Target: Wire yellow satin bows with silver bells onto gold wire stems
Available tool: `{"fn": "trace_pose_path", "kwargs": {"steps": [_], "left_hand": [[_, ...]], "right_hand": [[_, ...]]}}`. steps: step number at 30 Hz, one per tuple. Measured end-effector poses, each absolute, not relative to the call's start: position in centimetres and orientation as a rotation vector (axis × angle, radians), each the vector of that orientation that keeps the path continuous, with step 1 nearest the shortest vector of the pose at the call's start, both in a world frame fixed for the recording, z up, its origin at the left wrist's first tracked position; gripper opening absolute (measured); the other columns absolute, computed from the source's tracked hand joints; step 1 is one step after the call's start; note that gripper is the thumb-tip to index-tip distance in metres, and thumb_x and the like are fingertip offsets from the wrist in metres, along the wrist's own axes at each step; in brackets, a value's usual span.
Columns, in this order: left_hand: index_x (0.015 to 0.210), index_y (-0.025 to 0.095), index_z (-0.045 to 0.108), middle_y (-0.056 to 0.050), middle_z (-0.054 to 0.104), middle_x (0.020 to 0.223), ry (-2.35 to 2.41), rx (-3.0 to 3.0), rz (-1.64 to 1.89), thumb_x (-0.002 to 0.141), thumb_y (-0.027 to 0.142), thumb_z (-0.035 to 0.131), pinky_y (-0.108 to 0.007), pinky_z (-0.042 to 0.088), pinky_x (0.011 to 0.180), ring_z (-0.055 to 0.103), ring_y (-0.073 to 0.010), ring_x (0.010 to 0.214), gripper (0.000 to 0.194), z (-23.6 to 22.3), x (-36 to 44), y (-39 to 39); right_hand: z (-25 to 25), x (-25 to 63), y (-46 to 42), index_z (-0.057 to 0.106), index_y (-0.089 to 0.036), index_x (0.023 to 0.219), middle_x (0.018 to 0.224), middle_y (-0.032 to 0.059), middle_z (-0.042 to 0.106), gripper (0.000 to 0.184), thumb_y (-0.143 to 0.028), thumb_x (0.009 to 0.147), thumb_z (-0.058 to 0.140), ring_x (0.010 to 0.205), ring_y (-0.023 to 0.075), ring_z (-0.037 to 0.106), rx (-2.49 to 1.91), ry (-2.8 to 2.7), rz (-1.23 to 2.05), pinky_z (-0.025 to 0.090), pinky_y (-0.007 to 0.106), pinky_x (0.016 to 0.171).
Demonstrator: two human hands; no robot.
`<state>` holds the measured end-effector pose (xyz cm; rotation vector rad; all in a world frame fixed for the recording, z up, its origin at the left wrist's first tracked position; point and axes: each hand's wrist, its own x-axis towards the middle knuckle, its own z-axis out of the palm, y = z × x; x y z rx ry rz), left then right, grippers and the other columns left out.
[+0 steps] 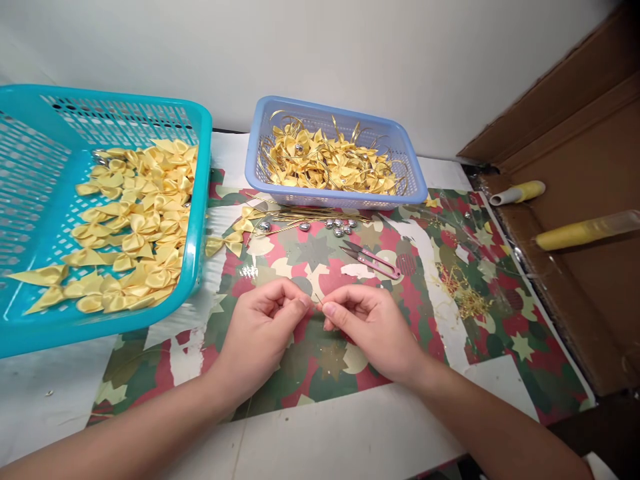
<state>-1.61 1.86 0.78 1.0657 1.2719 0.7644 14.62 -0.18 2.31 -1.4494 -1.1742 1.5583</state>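
My left hand (pixel 270 320) and my right hand (pixel 373 327) meet almost tip to tip above the patterned mat, both in a pinch. Between the right thumb and forefinger a short thin strand (pixel 319 298) sticks out; whether it is a needle or cord I cannot tell. What the left fingertips hold is hidden. Beyond the hands lie pink-handled thread snips (pixel 373 259), several silver beads (pixel 340 227) and a bundle of gold cords (pixel 310 215). A few yellow ribbon bows (pixel 225 243) lie beside them, to the left.
A turquoise basket (pixel 197 267) of yellow bows stands at left. Behind is a blue basket (pixel 335 195) with bows on gold cords. Cord scraps (pixel 467 297) lie on the mat (pixel 320 373) at right, near cardboard (pixel 575 293) with two yellow-filled tubes (pixel 585 230) sticking out.
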Motion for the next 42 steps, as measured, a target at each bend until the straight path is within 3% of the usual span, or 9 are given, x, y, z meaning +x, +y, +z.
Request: {"fn": "trace_pose_path", "kwargs": {"steps": [21, 29, 36, 42], "left_hand": [[0.062, 0.019, 0.054, 0.008, 0.041, 0.048, 1.244, 1.048, 0.779, 0.079, 0.035, 0.060, -0.017, 0.033, 0.041, 0.034, -0.0075, 0.045, 0.024, 0.70, -1.60, 1.83], [0.061, 0.019, 0.054, 0.008, 0.040, 0.048, 1.243, 1.024, 0.812, 0.078, 0.031, 0.059, -0.017, 0.034, 0.040, 0.035, -0.0073, 0.044, 0.021, 0.96, -1.45, 1.78], [0.061, 0.019, 0.055, 0.008, 0.041, 0.047, 1.251, 1.014, 0.808, 0.076, 0.029, 0.059, -0.016, 0.033, 0.040, 0.037, -0.0068, 0.043, 0.019, 1.00, -1.28, 1.92], [0.060, 0.019, 0.055, 0.007, 0.043, 0.047, 1.254, 1.023, 0.804, 0.076, 0.029, 0.059, -0.017, 0.032, 0.039, 0.040, -0.0071, 0.042, 0.019, 1.19, -1.22, 2.06]], "right_hand": [[2.86, 14.82, 0.06, 0.065, -0.017, 0.079, 0.064, -0.0017, 0.060, 0.016, -0.029, 0.087, 0.059, 0.059, 0.0095, 0.052, -1.400, -1.113, 1.652, 0.043, 0.023, 0.057], [2.73, 15.56, 0.36, 0.062, -0.018, 0.066, 0.065, -0.0002, 0.059, 0.028, -0.038, 0.085, 0.063, 0.068, 0.0112, 0.054, -1.286, -0.954, 1.865, 0.041, 0.023, 0.061], [2.56, 15.02, 0.19, 0.066, -0.016, 0.073, 0.063, -0.0024, 0.060, 0.025, -0.040, 0.076, 0.074, 0.057, 0.0073, 0.048, -1.253, -0.685, 1.968, 0.039, 0.022, 0.059], [2.27, 14.81, 0.15, 0.067, -0.015, 0.075, 0.059, -0.0025, 0.060, 0.024, -0.039, 0.076, 0.074, 0.055, 0.0075, 0.049, -1.221, -0.622, 1.992, 0.038, 0.022, 0.057]]}}
